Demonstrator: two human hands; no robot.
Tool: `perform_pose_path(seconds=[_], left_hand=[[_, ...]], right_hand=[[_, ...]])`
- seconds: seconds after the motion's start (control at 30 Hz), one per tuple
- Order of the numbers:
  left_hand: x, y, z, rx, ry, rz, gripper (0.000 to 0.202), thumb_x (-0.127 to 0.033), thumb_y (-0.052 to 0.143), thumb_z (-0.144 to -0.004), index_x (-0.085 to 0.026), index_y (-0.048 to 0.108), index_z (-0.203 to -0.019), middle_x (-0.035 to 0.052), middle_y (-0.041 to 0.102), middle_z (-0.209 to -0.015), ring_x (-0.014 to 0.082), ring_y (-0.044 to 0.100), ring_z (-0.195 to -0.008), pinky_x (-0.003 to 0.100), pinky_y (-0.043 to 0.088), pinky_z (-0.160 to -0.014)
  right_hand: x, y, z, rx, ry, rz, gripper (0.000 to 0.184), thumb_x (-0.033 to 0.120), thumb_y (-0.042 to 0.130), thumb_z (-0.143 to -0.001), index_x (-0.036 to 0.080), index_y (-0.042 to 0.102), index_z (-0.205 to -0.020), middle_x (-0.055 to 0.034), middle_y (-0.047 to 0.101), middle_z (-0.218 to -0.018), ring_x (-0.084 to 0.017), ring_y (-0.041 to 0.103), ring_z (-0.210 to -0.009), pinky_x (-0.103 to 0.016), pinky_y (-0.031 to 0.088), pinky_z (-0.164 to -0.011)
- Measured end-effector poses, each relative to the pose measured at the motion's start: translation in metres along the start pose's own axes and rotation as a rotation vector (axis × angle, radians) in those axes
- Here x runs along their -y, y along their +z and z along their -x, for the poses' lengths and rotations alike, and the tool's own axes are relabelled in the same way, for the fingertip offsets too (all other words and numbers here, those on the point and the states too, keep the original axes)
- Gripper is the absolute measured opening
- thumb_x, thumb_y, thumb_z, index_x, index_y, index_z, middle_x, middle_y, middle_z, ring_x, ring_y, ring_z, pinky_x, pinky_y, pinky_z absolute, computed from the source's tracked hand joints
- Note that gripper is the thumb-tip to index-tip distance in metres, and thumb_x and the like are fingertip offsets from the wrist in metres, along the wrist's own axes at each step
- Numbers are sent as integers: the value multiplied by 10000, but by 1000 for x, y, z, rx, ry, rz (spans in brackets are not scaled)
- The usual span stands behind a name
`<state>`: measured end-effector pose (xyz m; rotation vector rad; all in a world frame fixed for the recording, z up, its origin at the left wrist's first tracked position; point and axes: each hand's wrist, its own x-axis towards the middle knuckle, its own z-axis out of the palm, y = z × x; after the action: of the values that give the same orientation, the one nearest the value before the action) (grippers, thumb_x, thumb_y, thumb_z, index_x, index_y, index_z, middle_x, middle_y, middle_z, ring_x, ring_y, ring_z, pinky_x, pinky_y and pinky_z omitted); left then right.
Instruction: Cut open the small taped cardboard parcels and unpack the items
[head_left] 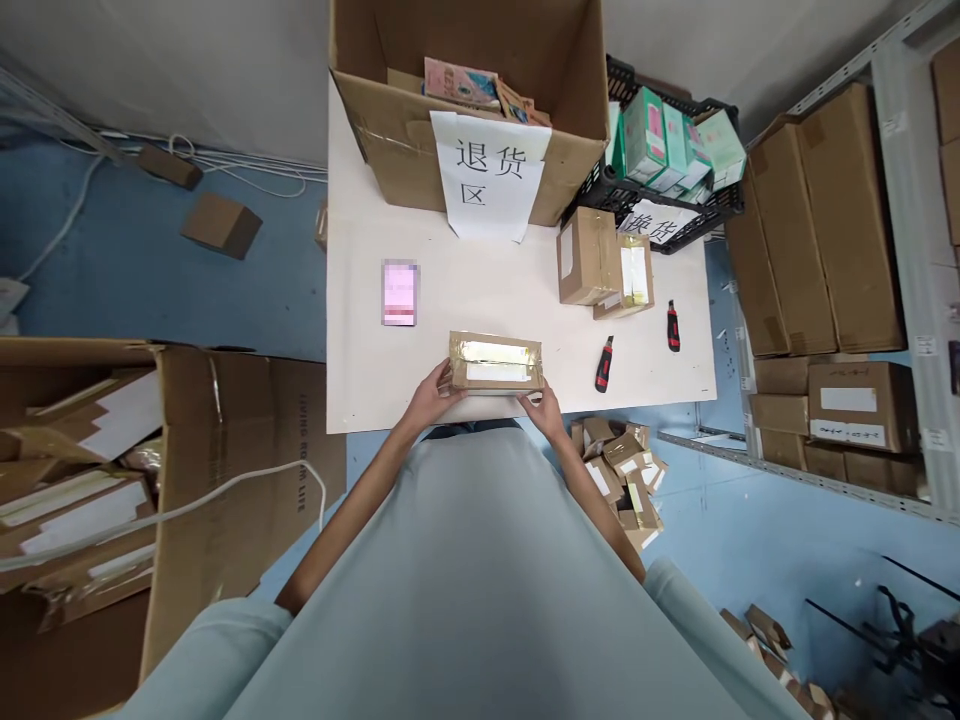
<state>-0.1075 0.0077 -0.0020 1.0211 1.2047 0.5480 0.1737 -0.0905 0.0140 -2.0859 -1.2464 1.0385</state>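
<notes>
A taped cardboard box (496,384) with a white label on its upper face is at the front edge of the white table (480,285). At its left end, my left hand (432,398) grips the lower corner with bent fingers. My right hand (546,408) holds the opposite end near the lower right corner. Both hands touch the same box, and the fingers beneath it are partly hidden. To the left lies a phone (400,293) with a pinkish screen. On the right side rest a red and black box cutter (604,364) and a second box cutter (673,327).
At the table's back stand a large open carton (405,150) with a paper sign and a black crate (724,205) of green boxes. Two small boxes (589,257) sit before them. A parcel-filled carton (240,450) is at left; shelving (900,200) and piled boxes (622,470) are right.
</notes>
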Motion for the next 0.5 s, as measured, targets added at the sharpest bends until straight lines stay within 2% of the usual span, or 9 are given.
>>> perform_pose_path(seconds=[0.13, 0.2, 0.3, 0.37, 0.43, 0.5], left_hand=[[-11, -1, -1, -93, 40, -91, 797, -413, 914, -885, -159, 651, -1593, 198, 718, -1594, 370, 671, -1517, 494, 582, -1262], [-17, 1, -4, -132, 50, -126, 648, -466, 851, -957, -154, 714, -1509, 187, 779, -1495, 363, 709, -1464, 487, 585, -1252], [-19, 8, -11, -150, 43, -182, 476, -479, 777, -1007, -173, 793, -1371, 151, 835, -1372, 356, 739, -1408, 471, 586, -1240], [-16, 15, -15, -131, 21, -210, 418, -466, 767, -999, -178, 818, -1298, 146, 843, -1358, 355, 750, -1383, 476, 579, -1244], [-10, 22, -17, -104, -10, -211, 407, -472, 773, -984, -172, 825, -1254, 160, 835, -1382, 357, 767, -1349, 491, 574, -1249], [-1, 28, -17, -93, -39, -184, 435, -499, 767, -984, -163, 818, -1256, 179, 818, -1416, 355, 777, -1327, 500, 581, -1238]], right_hand=[[4, -17, 0, -111, 13, 32, 766, 776, 704, -972, 161, 748, -1428, -190, 823, -1304, -354, 747, -1245, -501, 648, -1089], [7, -25, -4, -175, 16, 11, 760, 815, 615, -1014, 161, 769, -1368, -198, 831, -1303, -351, 755, -1244, -496, 637, -1110], [8, -33, -16, -236, 44, -31, 744, 791, 469, -1088, 170, 774, -1361, -195, 835, -1364, -340, 778, -1247, -475, 635, -1109], [5, -34, -26, -211, 80, -21, 692, 767, 482, -1092, 187, 800, -1292, -184, 854, -1324, -348, 793, -1225, -475, 640, -1090], [0, -35, -34, -132, 128, 6, 637, 760, 540, -1073, 204, 825, -1200, -167, 877, -1235, -359, 804, -1182, -482, 645, -1066], [-9, -36, -36, -72, 157, -4, 637, 757, 568, -1062, 198, 827, -1219, -166, 875, -1252, -353, 805, -1182, -477, 643, -1070]])
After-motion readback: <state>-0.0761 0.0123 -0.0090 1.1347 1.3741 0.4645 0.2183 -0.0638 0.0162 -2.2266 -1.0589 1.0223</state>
